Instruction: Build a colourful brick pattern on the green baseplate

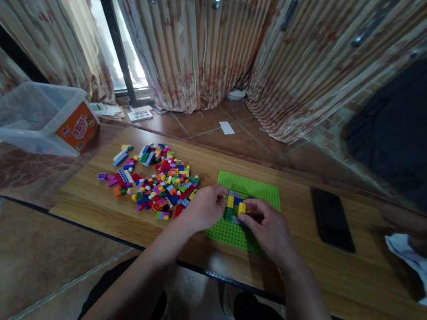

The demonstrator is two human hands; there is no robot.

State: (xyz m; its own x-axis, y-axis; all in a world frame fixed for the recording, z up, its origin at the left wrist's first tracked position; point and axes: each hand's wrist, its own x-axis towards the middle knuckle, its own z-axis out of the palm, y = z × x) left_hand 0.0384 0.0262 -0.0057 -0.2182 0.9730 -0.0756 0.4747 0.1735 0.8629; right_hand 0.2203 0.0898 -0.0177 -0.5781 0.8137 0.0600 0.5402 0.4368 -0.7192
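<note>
A green baseplate [255, 189] lies on the wooden table [286, 266]. On it stands a small build of yellow, green, grey and blue bricks [233, 206]. My left hand [206, 206] rests at the plate's left edge, fingers curled against the build's left side. My right hand [269, 227] is on the plate, its fingertips pinching a yellow brick [241, 208] at the build's right side. A loose pile of coloured bricks [155, 181] lies to the left of the plate.
A black phone [332, 219] lies flat to the right of the plate. A clear plastic tub [34, 114] with an orange label stands at the far left. White cloth [421, 265] sits at the right edge. Curtains hang behind; papers lie on the tiled floor.
</note>
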